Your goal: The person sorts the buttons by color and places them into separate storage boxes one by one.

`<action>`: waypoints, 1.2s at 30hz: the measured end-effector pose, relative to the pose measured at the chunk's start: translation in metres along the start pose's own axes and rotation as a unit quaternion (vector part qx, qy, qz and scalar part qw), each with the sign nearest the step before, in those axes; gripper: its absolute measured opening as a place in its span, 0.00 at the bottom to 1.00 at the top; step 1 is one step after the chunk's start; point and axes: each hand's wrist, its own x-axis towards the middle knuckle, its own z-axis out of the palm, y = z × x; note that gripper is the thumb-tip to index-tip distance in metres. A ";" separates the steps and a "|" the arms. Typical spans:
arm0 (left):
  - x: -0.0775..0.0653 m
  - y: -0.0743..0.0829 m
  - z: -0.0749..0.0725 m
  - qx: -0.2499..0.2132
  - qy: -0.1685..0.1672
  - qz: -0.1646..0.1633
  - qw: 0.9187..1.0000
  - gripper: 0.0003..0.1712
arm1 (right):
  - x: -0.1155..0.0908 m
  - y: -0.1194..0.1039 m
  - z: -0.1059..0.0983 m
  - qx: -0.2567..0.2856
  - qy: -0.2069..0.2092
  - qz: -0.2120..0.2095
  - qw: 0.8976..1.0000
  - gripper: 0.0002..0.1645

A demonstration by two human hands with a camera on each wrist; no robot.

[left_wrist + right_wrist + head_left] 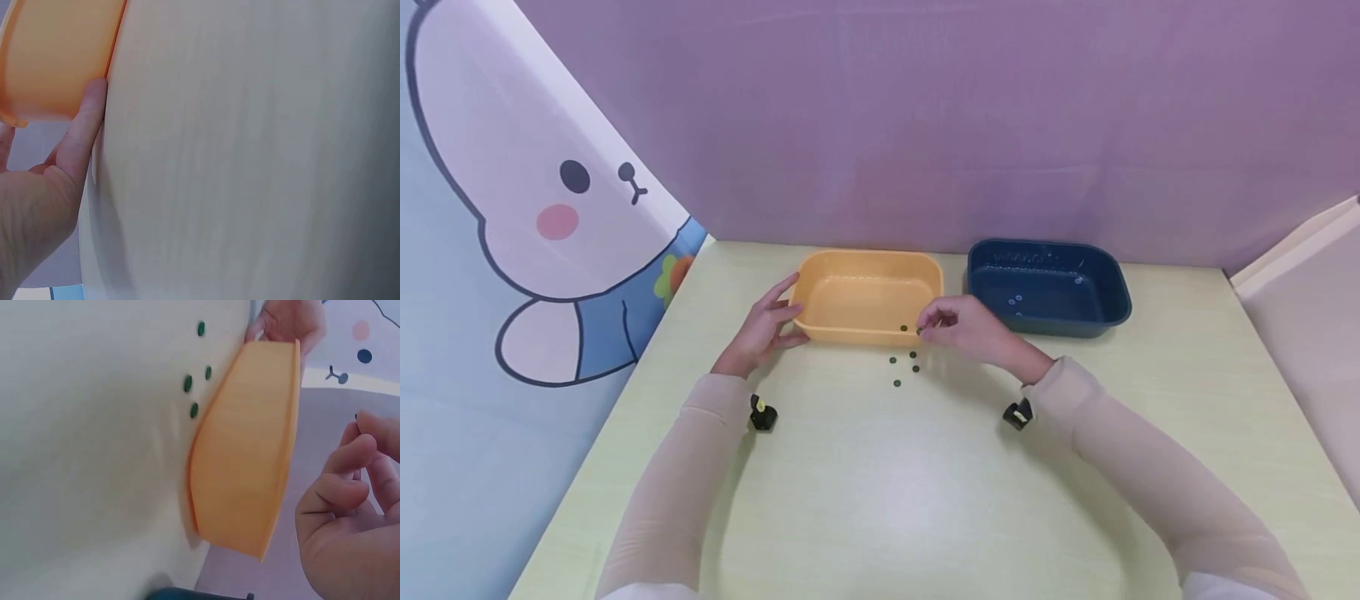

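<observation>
"Disc (919, 332) first: where was it?"

"At the tips of the right hand (973, 333), pinched, I thought, between thumb and forefinger, by the near right corner of the yellow tray (868, 337)."

"So which step was in hand?"

"I took it for the carry. The disc looked clear of the table (880, 500), about at the near rim. The right wrist view gave only a dark speck at the fingertips; the rest was hidden."

"And the left hand (760, 333)?"

"It grasped the yellow tray's left end, thumb along the near wall, fingers at the rim. I read that as steadying."

"What did the next move call for?"

"In my judgement, clearing the rim without a knock, then parting the pinch only slightly, with the yellow tray held firm. So small a disc could easily have slipped outside."

"Were there others near the right hand?"

"Four loose discs (916, 369) lay on the table in front of the yellow tray, near the right hand but not touching it. A further disc (904, 328) showed right beside the pinched one; I couldn't tell whether it was inside the rim."

"And the blue tray (1045, 327)?"

"Just past the right hand, with a few pale rings (1018, 297) in it."
</observation>
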 end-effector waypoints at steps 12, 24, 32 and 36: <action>0.001 -0.004 0.000 0.002 0.002 -0.002 1.000 0.37 | 0.029 0.005 -0.006 -0.017 0.059 0.025 0.998 0.05; 0.001 -0.001 0.000 -0.006 -0.003 0.003 1.000 0.37 | 0.039 0.017 -0.008 -0.016 0.081 0.050 0.995 0.09; 0.002 0.000 0.000 -0.009 0.000 -0.001 1.000 0.37 | 0.033 0.023 -0.012 -0.007 0.092 0.051 0.994 0.09; 0.002 0.000 0.000 -0.009 0.001 -0.002 1.000 0.37 | 0.026 0.027 -0.013 -0.005 0.092 0.058 0.994 0.09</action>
